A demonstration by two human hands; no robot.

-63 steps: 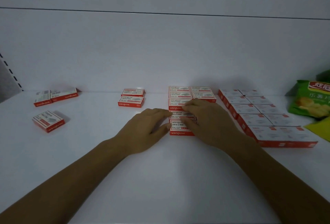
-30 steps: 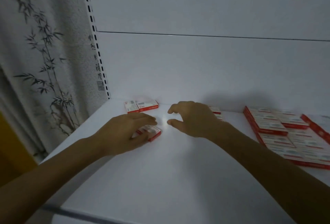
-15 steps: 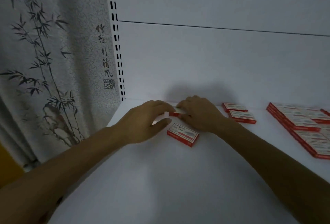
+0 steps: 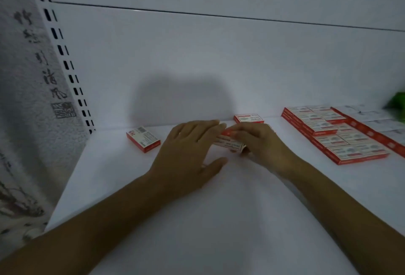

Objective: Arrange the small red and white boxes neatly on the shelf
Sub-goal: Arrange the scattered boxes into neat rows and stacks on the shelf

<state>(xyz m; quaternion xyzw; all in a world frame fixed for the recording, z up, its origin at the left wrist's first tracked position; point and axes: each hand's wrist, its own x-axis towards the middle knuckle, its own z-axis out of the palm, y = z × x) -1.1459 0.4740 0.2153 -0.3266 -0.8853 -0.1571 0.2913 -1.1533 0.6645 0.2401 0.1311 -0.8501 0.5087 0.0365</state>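
Since half a second ago, both hands have gathered the loose small red-and-white cardboard boxes (image 4: 228, 142): the right hand (image 4: 260, 145) pinches them, the left hand (image 4: 190, 149) lies spread and flat alongside. Next, probably carrying them to the tidy red-and-white rows (image 4: 328, 130).

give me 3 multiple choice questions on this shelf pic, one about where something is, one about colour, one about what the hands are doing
1. Where does the lone box lie?
A. left of both hands
B. on top of the arranged block
C. right of the green packet

2. What colour is the packet at the far right edge?
A. blue
B. green
C. black

3. What is the state of the hands?
A. both resting flat and empty on the shelf
B. right hand closed on boxes, left hand open beside them
C. both lifted high above the shelf

Answers:
1. A, it sits alone on the shelf near the slotted upright, left of the left hand.
2. B, a green shape shows past the arranged block.
3. B, the right hand's fingers wrap the red and white boxes while the left hand's fingers stay spread.
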